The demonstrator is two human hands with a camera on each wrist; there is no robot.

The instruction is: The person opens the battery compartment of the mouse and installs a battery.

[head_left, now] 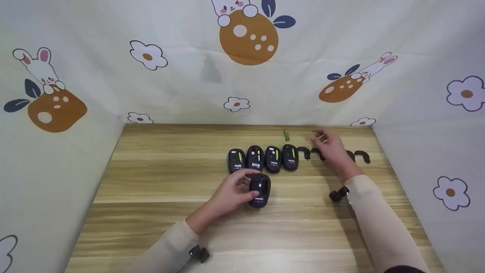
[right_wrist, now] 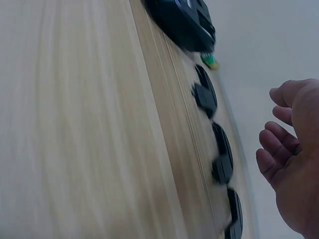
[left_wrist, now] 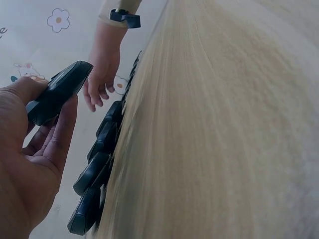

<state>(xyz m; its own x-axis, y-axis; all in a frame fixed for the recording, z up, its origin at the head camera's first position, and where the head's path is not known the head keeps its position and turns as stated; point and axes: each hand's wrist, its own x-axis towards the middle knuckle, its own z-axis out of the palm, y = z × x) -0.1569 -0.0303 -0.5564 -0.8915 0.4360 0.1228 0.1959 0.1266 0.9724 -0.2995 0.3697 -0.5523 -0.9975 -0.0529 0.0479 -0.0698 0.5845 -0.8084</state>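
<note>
My left hand [head_left: 231, 191] grips a black computer mouse [head_left: 260, 202] by its sides, underside facing up. Its battery slot is uncovered and looks dark, with no battery showing in it. In the left wrist view the same mouse [left_wrist: 62, 92] is held between thumb and fingers above the table. My right hand [head_left: 330, 147] hovers over the curved black battery covers [head_left: 362, 156], fingers loosely bent and holding nothing. A lone green battery [head_left: 287, 135] lies to the left of that hand, near the back of the table.
Several upturned black mice [head_left: 290, 157] stand in a row beyond the held one, each with a yellow-green battery in its open slot. The covers continue this row to the right, partly hidden by my right hand. Patterned cloth [head_left: 182, 91] surrounds the wooden table [head_left: 151, 189].
</note>
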